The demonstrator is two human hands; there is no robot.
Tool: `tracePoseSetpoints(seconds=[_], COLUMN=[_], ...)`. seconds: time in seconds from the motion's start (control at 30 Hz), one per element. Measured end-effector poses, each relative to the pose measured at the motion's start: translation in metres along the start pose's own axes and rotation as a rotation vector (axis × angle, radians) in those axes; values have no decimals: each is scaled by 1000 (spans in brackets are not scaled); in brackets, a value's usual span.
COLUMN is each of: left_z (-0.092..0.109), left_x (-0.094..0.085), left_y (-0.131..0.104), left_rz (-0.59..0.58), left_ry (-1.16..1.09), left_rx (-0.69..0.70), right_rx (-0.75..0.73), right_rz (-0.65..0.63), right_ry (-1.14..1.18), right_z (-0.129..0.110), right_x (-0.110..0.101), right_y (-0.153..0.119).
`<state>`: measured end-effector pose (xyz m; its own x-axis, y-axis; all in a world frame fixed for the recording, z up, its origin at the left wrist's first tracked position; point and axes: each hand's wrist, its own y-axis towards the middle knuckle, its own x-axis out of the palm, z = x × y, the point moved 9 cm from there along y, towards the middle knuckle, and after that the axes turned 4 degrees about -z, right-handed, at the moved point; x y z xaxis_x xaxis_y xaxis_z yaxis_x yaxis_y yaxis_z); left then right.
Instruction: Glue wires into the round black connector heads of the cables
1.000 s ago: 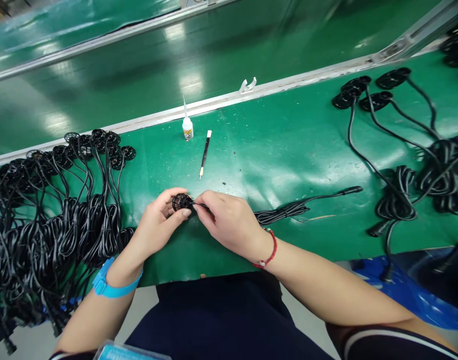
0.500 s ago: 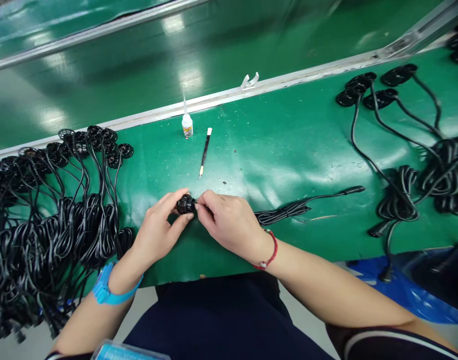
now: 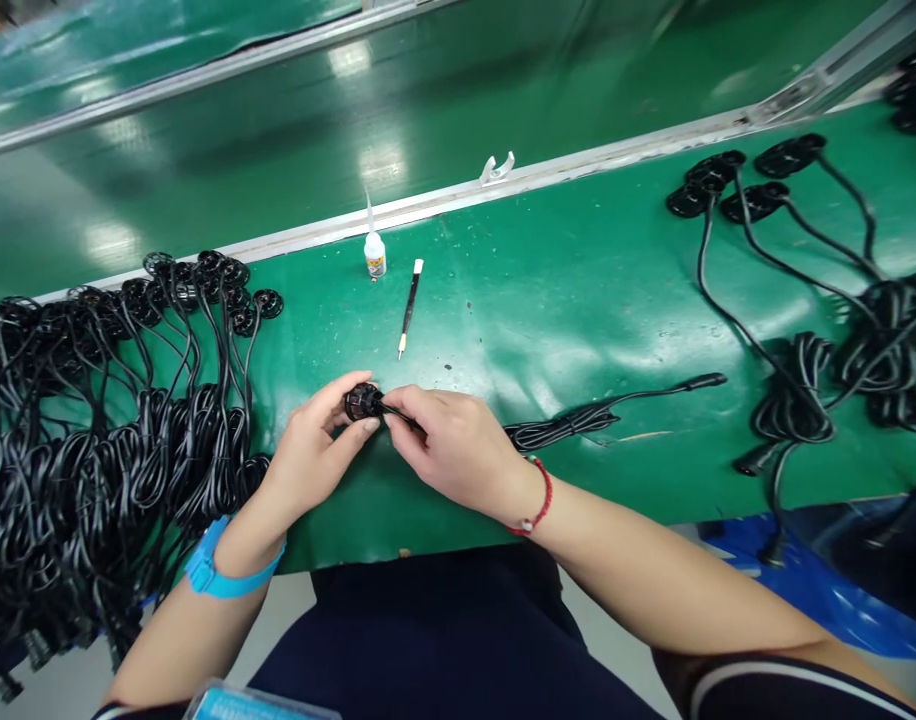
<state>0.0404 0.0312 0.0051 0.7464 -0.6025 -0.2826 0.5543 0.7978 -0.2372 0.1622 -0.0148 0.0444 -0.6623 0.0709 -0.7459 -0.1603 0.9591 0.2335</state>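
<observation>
Between the thumb and fingers of my left hand (image 3: 317, 440) is a round black ribbed cable fitting (image 3: 363, 401), held just above the green table. My right hand (image 3: 458, 440) pinches the black cable (image 3: 404, 419) close behind that fitting, its fingertips almost meeting the left thumb. From under my right hand the rest of the cable runs out as a tied bundle (image 3: 563, 428), ending in a slim black connector (image 3: 704, 381) on the table.
Many coiled black cables with round fittings (image 3: 165, 450) crowd the left side. More cables (image 3: 795, 385) lie at the right. Beyond my hands are a small white bottle with a thin nozzle (image 3: 375, 255) and a black-handled brush (image 3: 409, 310). A white clip (image 3: 497, 168) sits on the back rail.
My left hand has tilted the fitting, so more of its ribbed end faces up, and it has shifted slightly left. My right hand keeps its pinch. The left-hand cable pile appears further right.
</observation>
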Motion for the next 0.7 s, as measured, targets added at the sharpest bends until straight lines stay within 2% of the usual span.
tracePoseSetpoints(seconds=[0.1,0.23,0.47,0.7], left_z=[-3,-4,2,-1], left_x=[1,-1,3,4], left_y=[2,3,0,-4], left_rz=[-10,-2,-23,-27], left_ry=[-100,-199,-263,-152], left_rx=[-30,-45,-64,-73], right_rx=[-31,2,-1,-12], right_rz=[-32,-49,116,119], right_ry=[7,-16,-68,-68], right_z=[-3,1,-1,-6], right_x=[-1,-1,-17,-14], right_y=[-1,-3,-2,-2])
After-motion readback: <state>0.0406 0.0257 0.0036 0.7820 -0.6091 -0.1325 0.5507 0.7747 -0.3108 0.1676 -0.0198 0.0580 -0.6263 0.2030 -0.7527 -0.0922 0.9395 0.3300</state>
